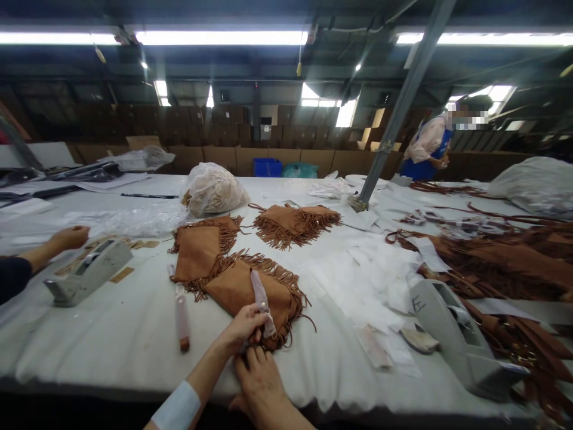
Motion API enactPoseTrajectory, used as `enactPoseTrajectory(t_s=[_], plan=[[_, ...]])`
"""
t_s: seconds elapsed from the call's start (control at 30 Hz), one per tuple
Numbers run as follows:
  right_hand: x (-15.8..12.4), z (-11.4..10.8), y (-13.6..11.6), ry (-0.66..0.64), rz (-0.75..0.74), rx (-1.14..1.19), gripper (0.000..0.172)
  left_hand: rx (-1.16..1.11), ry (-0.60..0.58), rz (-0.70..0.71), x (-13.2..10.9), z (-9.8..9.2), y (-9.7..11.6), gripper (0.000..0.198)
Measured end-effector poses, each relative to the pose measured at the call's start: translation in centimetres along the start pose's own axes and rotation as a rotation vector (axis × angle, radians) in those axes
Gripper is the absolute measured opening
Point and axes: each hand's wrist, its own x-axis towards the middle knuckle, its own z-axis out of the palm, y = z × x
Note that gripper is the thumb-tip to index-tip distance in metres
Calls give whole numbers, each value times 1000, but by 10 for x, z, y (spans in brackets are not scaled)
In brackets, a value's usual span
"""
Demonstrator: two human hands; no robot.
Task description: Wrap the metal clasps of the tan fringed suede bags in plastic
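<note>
A brown suede fringed bag lies nearest me on the white-covered table. My left hand, with a white cuff on its wrist, pinches a narrow translucent strip that lies across the bag. Just below it, my right hand has its fingers pressed together on the bag's near fringed edge. Two more fringed bags lie behind: one overlaps the near one, another sits farther back.
A plastic-wrapped stick lies left of the bag. Grey tape dispensers stand at the left and right. Another person's hand rests at far left. Brown straps, white papers, a stuffed plastic bag, a slanted metal pole and a distant co-worker are around.
</note>
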Motion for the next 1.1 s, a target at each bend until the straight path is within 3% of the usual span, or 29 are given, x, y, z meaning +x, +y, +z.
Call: enactPoseTrajectory(t_s=[0.1,0.2,0.27,0.37,0.47,0.53,0.63,0.7,0.8,1.0,1.1], plan=[[-8,17,11,61,-69,-23,47,-2,93,31,-10,1,-15,37],[-27,7,23,115,-196,104,11,-40,167,56,-30,0,-34,42],[-39,-16,27,168,-196,327,15,-91,234,33,-46,-3,-42,46],[-50,-57,30,263,130,698,20,-32,328,-78,-67,-8,-42,52],[-53,-82,33,298,400,873,21,335,432,-35,-79,-11,-28,52],[-53,-88,37,320,466,905,21,646,453,137,-81,-8,-16,47],[-53,-92,47,395,551,978,25,928,224,504,-77,4,-5,23],[-54,-96,55,480,627,1067,29,1021,9,670,-72,16,-3,31],[-57,-101,69,586,727,1207,33,1152,-157,696,-64,33,-4,45],[-63,-101,84,621,756,1384,38,1358,-163,650,-49,52,-1,50],[-62,-99,84,603,751,1402,37,1416,-245,706,-41,59,6,46]])
